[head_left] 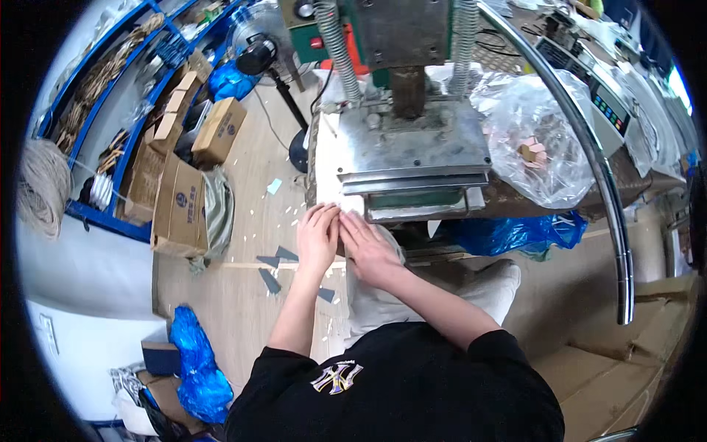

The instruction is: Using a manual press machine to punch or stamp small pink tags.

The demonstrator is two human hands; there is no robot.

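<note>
White sheet (329, 173) under fingertips (328, 214) of both hands (fingers flat, pressed together), beside metal press (412, 151).

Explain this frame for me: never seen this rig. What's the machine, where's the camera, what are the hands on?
It is one picture from a fisheye camera worn on the person's head, looking down, so straight edges bend near the rim. The person in a black top sits at a grey metal press with a flat steel plate and two ribbed grey hoses rising from it. The left hand and right hand lie side by side, fingers flat, at the front edge of the white work surface just before the plate. Whether they pinch anything is hidden. Right of the press sits a clear plastic bag of small pinkish pieces, with a blue plastic bag below it. On the wooden floor at left are brown cardboard boxes and dark grey offcuts.
</note>
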